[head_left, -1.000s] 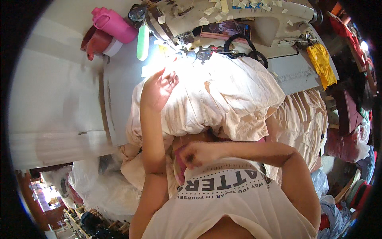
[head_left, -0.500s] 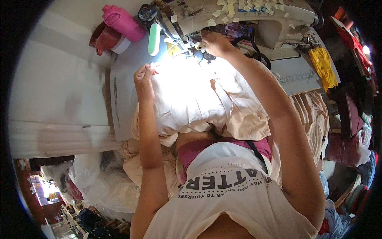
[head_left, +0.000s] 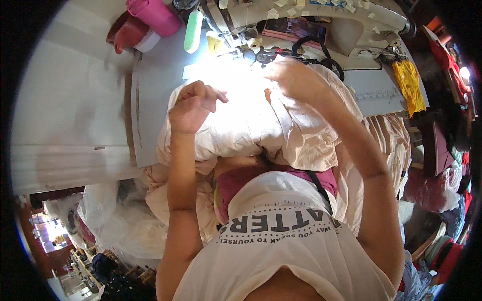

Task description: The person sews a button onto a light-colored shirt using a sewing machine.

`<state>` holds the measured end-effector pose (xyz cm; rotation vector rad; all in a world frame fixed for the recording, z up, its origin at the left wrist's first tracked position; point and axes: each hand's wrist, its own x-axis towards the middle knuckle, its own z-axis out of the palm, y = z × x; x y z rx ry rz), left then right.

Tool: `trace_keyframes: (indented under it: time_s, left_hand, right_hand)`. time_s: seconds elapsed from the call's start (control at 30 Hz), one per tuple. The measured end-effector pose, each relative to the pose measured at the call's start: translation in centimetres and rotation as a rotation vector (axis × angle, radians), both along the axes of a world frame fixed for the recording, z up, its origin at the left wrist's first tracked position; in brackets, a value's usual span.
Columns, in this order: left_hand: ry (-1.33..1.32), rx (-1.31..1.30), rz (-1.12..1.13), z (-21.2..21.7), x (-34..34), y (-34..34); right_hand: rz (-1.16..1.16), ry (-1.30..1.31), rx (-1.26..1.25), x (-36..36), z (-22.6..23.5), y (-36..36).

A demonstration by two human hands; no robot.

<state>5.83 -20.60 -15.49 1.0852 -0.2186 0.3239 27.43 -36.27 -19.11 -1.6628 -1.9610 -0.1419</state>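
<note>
We've got our left hand (head_left: pixel 193 105) and right hand (head_left: pixel 296 80) both pinching the cream fabric (head_left: pixel 241 125) by the sewing machine (head_left: pixel 311 20).

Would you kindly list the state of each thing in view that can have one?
Left hand: fingers curled, resting on the cloth.
Right hand: pinching the cloth by the machine.
Cream cloth: bunched on the table, spilling over its edge.
Sewing machine: lamp lit, paper scraps stuck on its arm.
Pink container: lying on its side.
Black scissors: lying flat, partly hidden by the cloth.
Yellow cloth: crumpled.
</note>
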Motion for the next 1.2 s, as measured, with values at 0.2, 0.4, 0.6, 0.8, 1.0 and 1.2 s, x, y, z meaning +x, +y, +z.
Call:
trace_keyframes:
  time_s: [0.2,0.4,0.6,0.8,1.0,1.2]
  left_hand:
    - [0.137,0.450,0.552,0.3,1.3,1.8]
    - [0.299,0.724,0.659,0.1,0.4,3.3]
    - [0.311,0.789,0.738,-1.2,-0.7,2.7]
    - [0.067,1.459,0.587,-0.3,2.3,-4.2]
    - [0.077,1.445,0.091,-0.4,-1.2,-6.6]
    - [0.119,1.183,0.377,-0.4,-5.7,-8.1]
  right_hand:
    - [-0.187,-0.098,0.270,6.6,-1.2,6.2]
    - [-0.234,0.082,-0.036,5.1,-1.9,8.3]
    - [-0.162,0.643,-0.052,-0.3,-0.4,2.3]
    - [0.035,0.718,-0.093,-10.0,2.6,-6.2]
    - [0.005,0.860,-0.002,-11.6,3.7,-11.2]
    - [-0.211,1.209,-0.017,-9.7,3.8,-13.0]
